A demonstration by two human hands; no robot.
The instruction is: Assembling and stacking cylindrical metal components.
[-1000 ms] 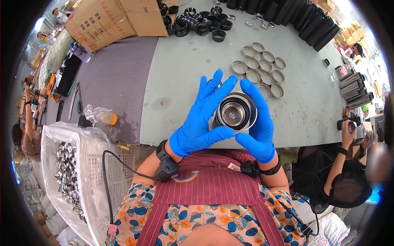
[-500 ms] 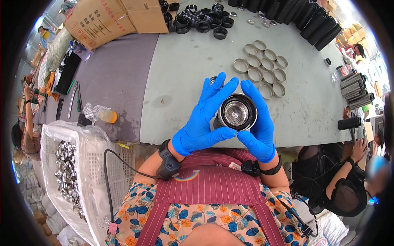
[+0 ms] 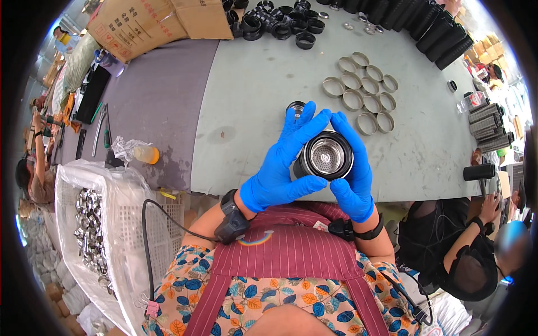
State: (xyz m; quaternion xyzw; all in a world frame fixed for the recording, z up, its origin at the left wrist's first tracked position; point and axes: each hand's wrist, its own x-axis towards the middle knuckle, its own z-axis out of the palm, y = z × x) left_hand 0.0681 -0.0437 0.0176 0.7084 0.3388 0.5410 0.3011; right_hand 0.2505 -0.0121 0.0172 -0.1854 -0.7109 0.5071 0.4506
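Both hands wear blue gloves and are closed around a black cylindrical cup [image 3: 303, 166], held above the table's near edge with its round mouth facing up. Inside the mouth sits a shiny steel strainer [image 3: 326, 157] with a perforated bottom. My left hand [image 3: 278, 171] wraps the left side, its thumb along the near rim. My right hand [image 3: 358, 178] grips the right side, fingertips almost meeting the left ones at the far side. Just beyond my left fingertips is a small black-rimmed steel part [image 3: 296, 106], partly hidden by the fingers; whether they touch it I cannot tell.
Several thin metal rings [image 3: 353, 99] lie right of centre. Farther back are black rings [image 3: 283, 25], a cardboard box [image 3: 137, 28] and rows of black cylinders [image 3: 434, 36]. A plastic-lined crate [image 3: 120, 224] of metal parts stands left. Another person [image 3: 443, 241] sits at the right.
The view has shifted slightly. Both hands keep hold of the cup, which tilts a little differently, and more of the small steel part shows beyond my left fingertips.
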